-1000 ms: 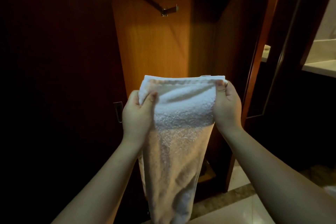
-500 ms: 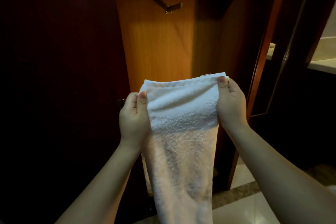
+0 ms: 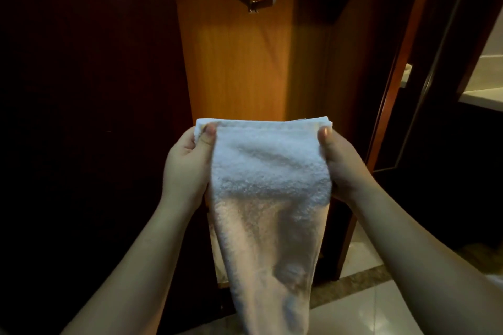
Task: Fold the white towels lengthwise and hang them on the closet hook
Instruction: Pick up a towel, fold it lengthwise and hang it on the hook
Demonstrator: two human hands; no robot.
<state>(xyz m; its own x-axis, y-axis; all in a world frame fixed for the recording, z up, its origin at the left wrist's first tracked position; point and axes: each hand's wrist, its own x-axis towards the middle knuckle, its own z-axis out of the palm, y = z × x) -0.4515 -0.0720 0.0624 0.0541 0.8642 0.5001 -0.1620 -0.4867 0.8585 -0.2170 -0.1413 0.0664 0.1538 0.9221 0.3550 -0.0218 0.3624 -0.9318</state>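
Note:
A white towel, folded into a long narrow strip, hangs down in front of me. My left hand pinches its top left corner with the thumb on the near side. My right hand pinches the top right corner the same way. The top edge is stretched level between both hands. A metal closet hook sticks out from the lit wooden back panel, well above the towel and apart from it. The towel's lower end runs out of the bottom of the view.
The open closet has an orange wooden back panel and a dark door on the left. A wooden door frame stands to the right, with a pale counter beyond. Glossy floor tiles lie below.
Both hands shifted their grip along the towel's top edge, thumbs now on the corners, and the top edge has become level. The view has drawn slightly closer to the closet.

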